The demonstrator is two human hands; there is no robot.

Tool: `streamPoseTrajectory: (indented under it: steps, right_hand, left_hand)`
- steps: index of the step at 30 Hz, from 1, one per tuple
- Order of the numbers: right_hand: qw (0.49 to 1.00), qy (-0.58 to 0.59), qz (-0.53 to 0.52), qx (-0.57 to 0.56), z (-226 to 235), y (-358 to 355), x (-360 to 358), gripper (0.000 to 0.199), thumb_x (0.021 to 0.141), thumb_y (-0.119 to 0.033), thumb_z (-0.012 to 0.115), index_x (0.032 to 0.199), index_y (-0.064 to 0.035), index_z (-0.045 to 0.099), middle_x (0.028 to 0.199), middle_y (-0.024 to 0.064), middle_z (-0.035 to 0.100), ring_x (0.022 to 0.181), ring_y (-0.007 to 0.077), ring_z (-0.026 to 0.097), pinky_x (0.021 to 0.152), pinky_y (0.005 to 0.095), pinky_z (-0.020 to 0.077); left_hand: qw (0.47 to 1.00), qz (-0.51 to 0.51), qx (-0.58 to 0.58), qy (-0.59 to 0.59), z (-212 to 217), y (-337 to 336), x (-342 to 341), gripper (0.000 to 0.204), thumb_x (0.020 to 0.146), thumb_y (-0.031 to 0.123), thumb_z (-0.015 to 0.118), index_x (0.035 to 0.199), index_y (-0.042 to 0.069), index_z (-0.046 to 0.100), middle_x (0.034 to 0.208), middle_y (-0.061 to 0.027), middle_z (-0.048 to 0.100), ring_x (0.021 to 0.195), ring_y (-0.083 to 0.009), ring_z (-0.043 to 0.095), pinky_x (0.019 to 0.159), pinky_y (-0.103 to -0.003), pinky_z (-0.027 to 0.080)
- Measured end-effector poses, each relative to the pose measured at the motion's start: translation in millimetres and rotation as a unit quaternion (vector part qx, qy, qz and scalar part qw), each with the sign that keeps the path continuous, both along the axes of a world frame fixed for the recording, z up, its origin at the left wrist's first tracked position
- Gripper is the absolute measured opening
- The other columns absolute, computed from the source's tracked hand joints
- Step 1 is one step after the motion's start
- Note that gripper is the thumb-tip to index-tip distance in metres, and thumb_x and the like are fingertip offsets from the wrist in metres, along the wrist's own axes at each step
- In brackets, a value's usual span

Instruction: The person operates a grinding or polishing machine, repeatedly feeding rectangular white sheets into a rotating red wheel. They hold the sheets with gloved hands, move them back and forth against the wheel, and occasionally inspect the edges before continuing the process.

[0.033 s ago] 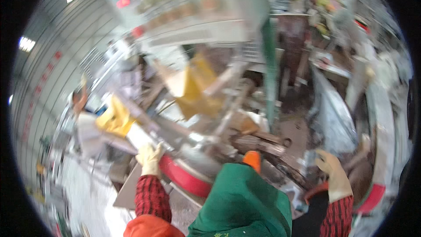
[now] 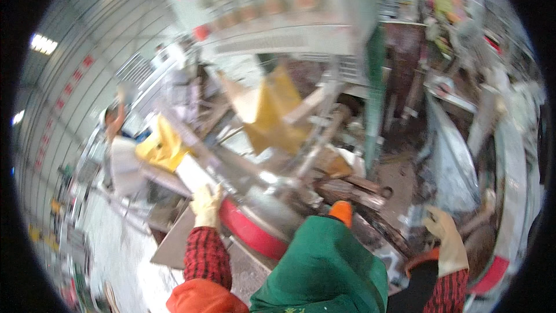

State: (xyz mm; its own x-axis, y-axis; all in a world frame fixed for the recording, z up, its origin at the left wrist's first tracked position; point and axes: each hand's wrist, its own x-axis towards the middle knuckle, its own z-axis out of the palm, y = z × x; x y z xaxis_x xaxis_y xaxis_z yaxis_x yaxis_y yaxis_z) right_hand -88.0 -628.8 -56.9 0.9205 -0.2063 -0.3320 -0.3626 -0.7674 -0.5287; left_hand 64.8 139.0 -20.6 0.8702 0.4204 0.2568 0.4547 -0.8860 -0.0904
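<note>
Gloved left hand (image 2: 207, 204) rests on white sheet (image 2: 194, 174).

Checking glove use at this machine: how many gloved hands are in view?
2. The left hand rests on the pale board beside the red wheel rim; the right hand is at lower right by an orange-red edge. A distant person's hands are too blurred to judge.

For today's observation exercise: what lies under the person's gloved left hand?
The left hand rests on a pale flat sheet beside a red machine rim. What lies beneath the sheet is covered.

Shiny metal drum (image 2: 272, 197), glossy red rim (image 2: 249, 233)
</note>
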Motion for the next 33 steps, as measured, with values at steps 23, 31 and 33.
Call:
streamPoseTrajectory:
  steps: [23, 31, 33]
  right_hand:
    - [0.993, 0.104, 0.051, 0.018, -1, 32, 21, 0.054, 0.096, -0.019, 0.066, 0.148, -0.0182, 0.056, 0.133, 0.0269, 0.066, 0.122, 0.0371, 0.065, 0.099, 0.0438, 0.0530]
    - [0.991, 0.114, 0.057, 0.049, -16, 18, 20, 0.057, 0.097, -0.015, 0.067, 0.151, -0.0132, 0.052, 0.134, 0.0226, 0.067, 0.119, 0.0318, 0.066, 0.098, 0.0411, 0.0532]
    - [0.991, 0.056, 0.067, 0.104, -50, 3, 17, 0.055, 0.098, -0.016, 0.065, 0.151, -0.0124, 0.052, 0.137, 0.0219, 0.065, 0.122, 0.0333, 0.065, 0.100, 0.0417, 0.0526]
  left_hand:
    - [0.993, 0.007, -0.116, -0.029, -15, -11, 18, 0.069, 0.091, 0.052, 0.066, 0.145, 0.012, 0.049, 0.140, -0.0191, 0.052, 0.134, -0.0431, 0.044, 0.111, -0.053, 0.041]
    - [0.974, 0.042, -0.217, -0.041, 24, -52, 9, 0.080, 0.077, 0.047, 0.079, 0.143, 0.012, 0.052, 0.139, -0.0245, 0.051, 0.136, -0.0434, 0.043, 0.114, -0.050, 0.038]
    - [0.975, 0.009, -0.218, -0.035, 29, -56, 7, 0.086, 0.071, 0.047, 0.083, 0.143, 0.011, 0.052, 0.138, -0.0253, 0.051, 0.135, -0.0439, 0.044, 0.114, -0.049, 0.038]
